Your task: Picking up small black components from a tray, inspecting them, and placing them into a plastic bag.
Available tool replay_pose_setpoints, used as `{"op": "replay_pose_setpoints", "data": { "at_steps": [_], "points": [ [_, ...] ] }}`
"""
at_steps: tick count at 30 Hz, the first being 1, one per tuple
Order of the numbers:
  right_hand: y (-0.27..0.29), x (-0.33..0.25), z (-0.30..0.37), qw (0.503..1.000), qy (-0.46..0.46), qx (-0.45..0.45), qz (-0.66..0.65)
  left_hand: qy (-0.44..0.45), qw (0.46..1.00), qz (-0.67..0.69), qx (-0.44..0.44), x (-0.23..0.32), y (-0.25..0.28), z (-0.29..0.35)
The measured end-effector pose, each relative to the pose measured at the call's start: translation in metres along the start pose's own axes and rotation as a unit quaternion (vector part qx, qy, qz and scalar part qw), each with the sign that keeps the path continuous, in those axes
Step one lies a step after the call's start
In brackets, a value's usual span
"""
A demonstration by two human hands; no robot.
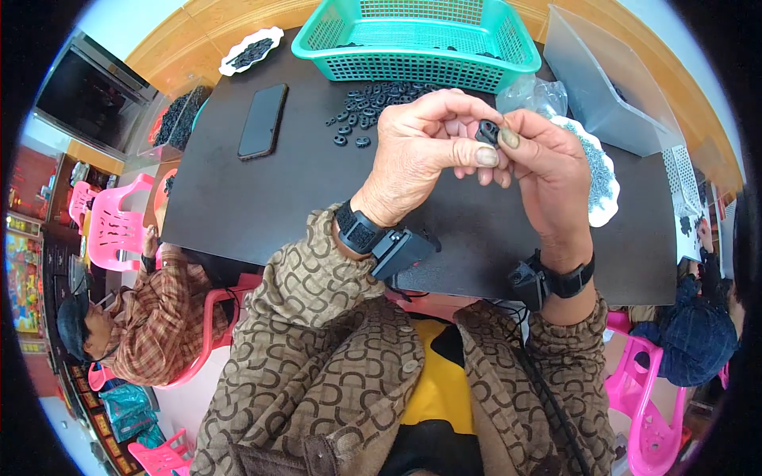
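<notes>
Above the dark table, my left hand [421, 139] and my right hand [552, 163] meet, each pinching with thumb and fingers. Between them is a small black oval cord lock [487, 132] with holes in its face. My left thumb and fingers grip its near side. The right thumb and fingertips press at its right edge; any smaller piece there is hidden. Behind my left hand, a loose pile of similar black cord locks [373, 103] lies on the table. Beside my right hand, a white scalloped dish [606, 213] holds many tiny silvery-blue pieces, too small to make out.
A green basket [413, 68] with some black pieces stands at the back. Right of it are a crumpled clear bag [536, 97] and a translucent bin [591, 87]. A phone [263, 121] and a white dish [274, 36] of black pieces lie left. Other people sit on both sides.
</notes>
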State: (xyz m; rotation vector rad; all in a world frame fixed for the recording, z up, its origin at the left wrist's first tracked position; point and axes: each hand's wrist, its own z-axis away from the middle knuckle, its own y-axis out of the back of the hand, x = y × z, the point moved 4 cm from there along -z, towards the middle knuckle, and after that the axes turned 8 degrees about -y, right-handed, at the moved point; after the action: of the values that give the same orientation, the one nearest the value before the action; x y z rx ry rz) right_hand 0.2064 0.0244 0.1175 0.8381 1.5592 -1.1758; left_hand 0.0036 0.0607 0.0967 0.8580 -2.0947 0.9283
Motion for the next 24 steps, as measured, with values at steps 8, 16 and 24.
{"op": "replay_pose_setpoints", "data": {
  "at_steps": [8,16,24],
  "points": [
    [-0.003,0.001,0.001,1.0,-0.012,0.006,-0.006,-0.046,0.997,-0.055,-0.013,-0.001,-0.001,0.001],
    [-0.004,0.006,-0.002,0.999,-0.031,-0.012,-0.035,-0.061,0.998,-0.012,0.01,-0.008,0.003,0.006],
    [-0.001,0.006,0.0,0.997,-0.021,-0.021,-0.065,-0.105,0.994,-0.024,0.001,0.003,-0.017,0.003]
  ]
}}
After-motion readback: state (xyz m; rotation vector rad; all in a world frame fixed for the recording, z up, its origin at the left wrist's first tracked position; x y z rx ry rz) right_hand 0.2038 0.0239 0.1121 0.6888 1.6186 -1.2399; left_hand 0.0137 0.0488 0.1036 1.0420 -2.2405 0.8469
